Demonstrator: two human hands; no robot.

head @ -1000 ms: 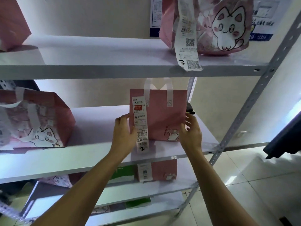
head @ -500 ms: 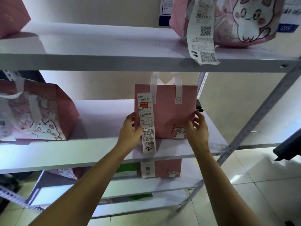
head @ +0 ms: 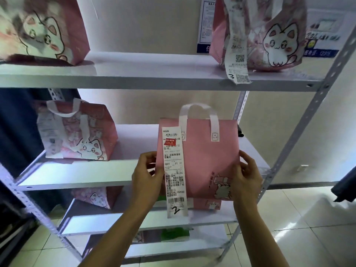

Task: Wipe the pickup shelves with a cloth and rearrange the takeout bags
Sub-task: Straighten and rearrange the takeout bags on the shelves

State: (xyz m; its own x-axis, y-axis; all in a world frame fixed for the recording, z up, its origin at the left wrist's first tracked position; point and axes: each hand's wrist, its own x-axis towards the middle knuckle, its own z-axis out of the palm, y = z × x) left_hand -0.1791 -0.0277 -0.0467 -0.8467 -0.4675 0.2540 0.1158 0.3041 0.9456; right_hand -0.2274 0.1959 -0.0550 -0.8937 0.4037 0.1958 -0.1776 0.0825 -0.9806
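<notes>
Pink takeout bag (head: 208, 160) upright, left hand (head: 147, 175) and right hand (head: 245, 178) gripping its side edges, bottom past middle shelf (head: 77, 176) front edge, bare shelf leftward.

Pink bag (head: 208, 160), white handles (head: 196, 108)

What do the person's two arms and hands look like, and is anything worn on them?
Both forearms are bare; no sleeve shows in the frame. The left hand and right hand wear no gloves, and no ring, watch or bracelet is visible. Fingernails are short.
</notes>
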